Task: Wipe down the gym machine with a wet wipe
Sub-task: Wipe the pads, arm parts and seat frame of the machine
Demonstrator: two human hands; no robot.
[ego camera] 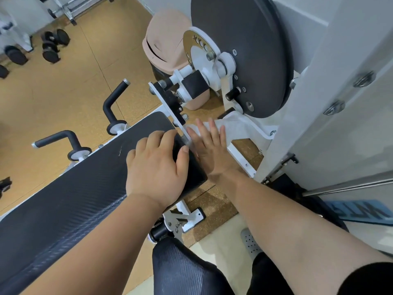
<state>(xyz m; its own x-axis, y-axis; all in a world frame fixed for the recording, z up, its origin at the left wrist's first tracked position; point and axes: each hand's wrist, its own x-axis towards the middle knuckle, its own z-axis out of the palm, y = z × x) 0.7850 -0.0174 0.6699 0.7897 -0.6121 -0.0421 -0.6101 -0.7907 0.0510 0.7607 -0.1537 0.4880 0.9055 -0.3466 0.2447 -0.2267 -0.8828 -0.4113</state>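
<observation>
Left hand [157,165] grips with curled fingers; right hand [209,145] presses flat, fingers straight.

Bright even light, soft shadows, wide-angle edge distortion.

A gym room with a tan floor.
The speckled tan floor [74,92] fills the left side. Black dumbbells [51,53] lie on it at 10 o'clock, and a metal rack [70,11] stands at 11 o'clock. A pink bin [163,45] with a swing lid stands at 12 o'clock, by a pale wall [163,2]. The light is soft and even.
</observation>
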